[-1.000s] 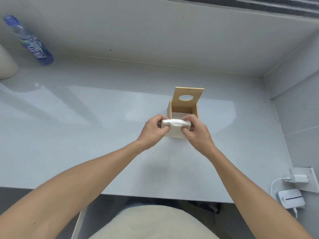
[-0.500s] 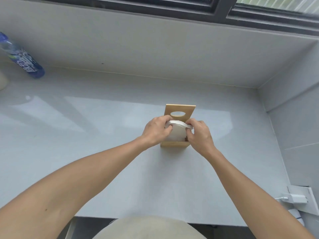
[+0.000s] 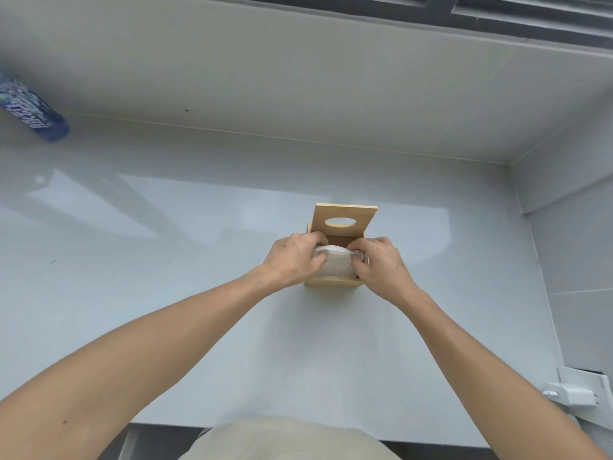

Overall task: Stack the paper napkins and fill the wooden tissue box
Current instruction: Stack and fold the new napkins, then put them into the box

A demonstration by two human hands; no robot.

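A small wooden tissue box (image 3: 332, 282) stands on the pale grey counter, its lid (image 3: 345, 220) with an oval hole tipped up at the back. A bent stack of white paper napkins (image 3: 335, 264) sits partly inside the box's open top. My left hand (image 3: 295, 258) grips the stack's left end and my right hand (image 3: 378, 265) grips its right end, both pressed against the box's side walls. The inside of the box below the napkins is hidden.
A blue-labelled plastic bottle (image 3: 31, 112) lies at the far left by the back wall. A white charger plugged into a wall socket (image 3: 574, 395) is at the lower right. Grey walls close the counter (image 3: 166, 260) at the back and right.
Both hands carried the napkin stack from in front of the box to over its opening and down into it. The view tilted upward.
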